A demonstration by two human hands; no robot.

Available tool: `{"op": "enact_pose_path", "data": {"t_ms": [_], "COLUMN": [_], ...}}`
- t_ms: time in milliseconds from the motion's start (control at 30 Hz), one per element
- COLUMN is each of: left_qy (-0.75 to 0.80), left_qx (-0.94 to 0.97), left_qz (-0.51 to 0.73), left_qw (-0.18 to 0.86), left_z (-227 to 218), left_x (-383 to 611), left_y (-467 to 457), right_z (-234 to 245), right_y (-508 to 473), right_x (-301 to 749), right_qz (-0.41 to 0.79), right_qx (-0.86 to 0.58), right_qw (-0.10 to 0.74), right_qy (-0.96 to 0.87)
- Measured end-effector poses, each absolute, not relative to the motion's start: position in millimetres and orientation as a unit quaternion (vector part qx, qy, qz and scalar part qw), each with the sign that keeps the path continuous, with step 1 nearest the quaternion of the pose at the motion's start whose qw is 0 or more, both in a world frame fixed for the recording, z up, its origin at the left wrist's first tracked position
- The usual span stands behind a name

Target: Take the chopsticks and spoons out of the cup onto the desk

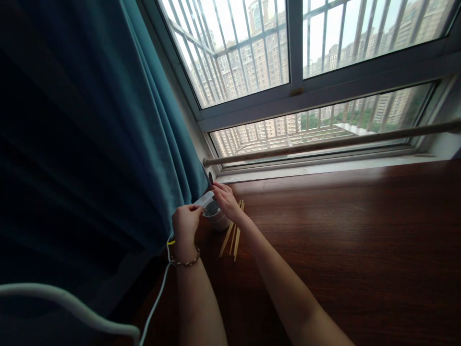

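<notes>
Bare L hand (pixel 186 223), braided brown bracelet (pixel 185 264) at wrist, bends over a grey-white cylindrical cup (pixel 218 222) on the red-brown wood tabletop (pixel 342 230), thumb & forefinger together at the rim; from my remote post I can't tell what, if anything, is btwn them. Bare R hand (pixel 226 199), at the cup's far R side, has fingers clamped on a slim dark object (pixel 211 178), mostly hidden from me. Thin yellowish sticks (pixel 236 244) lie just beside the cup, partly behind the R wrist. Cup contents & a whitish piece (pixel 204 198) behind it: unclear; both forearms cut off at bottom edge.
</notes>
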State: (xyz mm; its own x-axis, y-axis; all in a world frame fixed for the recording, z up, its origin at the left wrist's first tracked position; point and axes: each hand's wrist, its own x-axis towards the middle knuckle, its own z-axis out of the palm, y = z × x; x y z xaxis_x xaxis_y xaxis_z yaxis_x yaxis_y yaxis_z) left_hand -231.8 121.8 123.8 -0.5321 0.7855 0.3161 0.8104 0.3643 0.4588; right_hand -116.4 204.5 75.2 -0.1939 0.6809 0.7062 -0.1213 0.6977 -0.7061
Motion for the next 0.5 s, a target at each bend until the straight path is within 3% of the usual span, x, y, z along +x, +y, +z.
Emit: {"op": "enact_pose_path", "data": {"t_ms": [133,267,333,400,500], "left_qy": [-0.786,-0.648,-0.58,-0.543,-0.524], "left_qx": [-0.461,-0.465,-0.466,-0.459,-0.463], "left_qz": [-0.404,-0.557,-0.606,-0.643,-0.69], "left_qw": [0.082,0.231,0.283,0.286,0.185], "left_z": [134.4,149.4,157.9,165.5,172.4], "left_x": [-224.5,-211.5,-202.2,-192.1,-178.5], "left_y": [113.5,102.9,95.6,88.4,81.9], "right_z": [109.8,124.8,116.4,98.6,63.8], "right_y": [195.1,192.2,200.0,212.9,232.8], "right_x": [-81.2,-48.2,-38.7,-34.8,-36.8], "right_qz": [0.342,0.331,0.352,0.388,0.446], "right_qx": [-0.126,-0.272,-0.377,-0.451,-0.506], "right_qw": [0.694,0.743,0.697,0.6,0.51], "right_qy": [-0.621,-0.515,-0.498,-0.535,-0.534]}}
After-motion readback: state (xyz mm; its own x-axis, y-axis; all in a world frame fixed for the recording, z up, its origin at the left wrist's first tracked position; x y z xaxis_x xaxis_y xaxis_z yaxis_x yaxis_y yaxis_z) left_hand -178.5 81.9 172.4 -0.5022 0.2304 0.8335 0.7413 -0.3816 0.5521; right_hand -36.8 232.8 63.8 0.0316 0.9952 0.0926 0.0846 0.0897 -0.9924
